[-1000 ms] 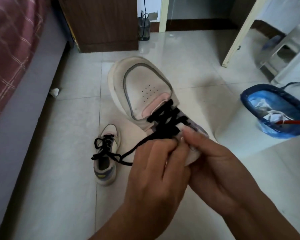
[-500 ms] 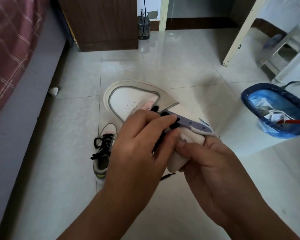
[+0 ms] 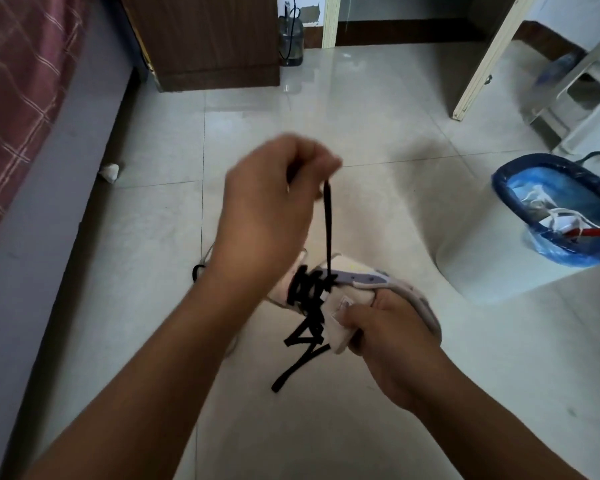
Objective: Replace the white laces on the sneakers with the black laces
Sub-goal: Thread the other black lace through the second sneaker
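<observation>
My right hand (image 3: pixel 392 341) grips a white and lilac sneaker (image 3: pixel 368 289) by its tongue and side, holding it low in the middle of the view. A black lace (image 3: pixel 327 230) is threaded through its eyelets, and one end runs straight up to my left hand (image 3: pixel 274 202), which pinches it above the shoe. The other lace end (image 3: pixel 291 368) dangles below the shoe. The second sneaker on the floor is almost fully hidden behind my left forearm; only a bit of its black lace (image 3: pixel 197 271) shows.
A blue bin (image 3: pixel 520 188) lined with a plastic bag, holding white laces, stands on the floor at the right. A bed with a plaid cover (image 3: pixel 21 81) runs along the left. A wooden cabinet (image 3: pixel 205 39) and a plastic stool (image 3: pixel 582 88) stand further back.
My left hand has risen from the eyelets, drawing the black lace taut upward. The sneaker has dropped lower and turned in my right hand.
</observation>
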Tool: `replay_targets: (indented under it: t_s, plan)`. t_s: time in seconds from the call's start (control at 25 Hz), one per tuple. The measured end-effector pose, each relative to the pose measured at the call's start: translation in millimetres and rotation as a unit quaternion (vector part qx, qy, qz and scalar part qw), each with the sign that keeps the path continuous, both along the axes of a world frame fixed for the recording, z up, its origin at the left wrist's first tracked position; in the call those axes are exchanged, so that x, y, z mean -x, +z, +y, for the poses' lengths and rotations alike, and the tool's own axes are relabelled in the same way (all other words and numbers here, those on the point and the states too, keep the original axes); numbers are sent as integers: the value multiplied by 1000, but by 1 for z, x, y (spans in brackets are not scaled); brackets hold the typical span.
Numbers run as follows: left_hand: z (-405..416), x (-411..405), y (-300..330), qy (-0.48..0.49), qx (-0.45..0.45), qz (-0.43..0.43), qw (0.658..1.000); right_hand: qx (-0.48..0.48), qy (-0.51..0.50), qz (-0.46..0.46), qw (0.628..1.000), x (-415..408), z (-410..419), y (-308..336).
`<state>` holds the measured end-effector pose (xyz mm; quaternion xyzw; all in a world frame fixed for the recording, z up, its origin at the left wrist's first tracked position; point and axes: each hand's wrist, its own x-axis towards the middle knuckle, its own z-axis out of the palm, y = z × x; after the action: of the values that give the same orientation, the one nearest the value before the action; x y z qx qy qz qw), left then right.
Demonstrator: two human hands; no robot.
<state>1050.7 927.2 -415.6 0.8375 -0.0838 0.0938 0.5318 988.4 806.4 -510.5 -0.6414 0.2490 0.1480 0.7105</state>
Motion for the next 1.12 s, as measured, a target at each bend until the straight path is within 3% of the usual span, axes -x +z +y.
replay_targets:
  t_s: [0.08,0.16,0.28,0.36,0.44,0.56,0.64,0.68,0.72,0.8,0.88,0.96,1.04,1.12]
  plan:
    - [1,-23,17,-13,66,-61,996,-127,-62,103,985,-4,0,-26]
    - [-11,-48,9,-48,148,-56,986,-268,-128,177,938,-6,-2,-51]
    - [-42,-50,-51,-120,200,170,957,-344,-209,215,890,-1,2,-87]
    - [-51,-30,-105,-178,153,333,913,-385,-268,208,858,7,11,-107]
    - [-40,-5,-152,-212,51,392,894,-359,-273,209,867,20,18,-120]
    - [-11,43,-205,-171,-141,343,913,-277,-147,238,919,42,4,-119]
    - [7,81,-228,-143,-210,304,918,-129,3,241,962,45,-23,-111]
    - [12,95,-237,-136,-237,287,918,21,88,198,976,41,-38,-113]
    - [13,104,-242,-134,-263,267,917,211,178,115,954,36,-53,-119]
    - [3,105,-249,-134,-300,227,917,485,345,-63,801,23,-68,-137]
    - [-12,97,-253,-147,-363,213,895,581,444,-208,650,8,-65,-152]
    - [-22,90,-258,-163,-432,257,849,615,467,-314,553,1,-62,-163]
    - [-23,87,-262,-159,-448,308,824,641,455,-333,520,-1,-72,-160]
    - [-15,83,-264,-139,-441,327,824,669,395,-329,536,-3,-102,-160]
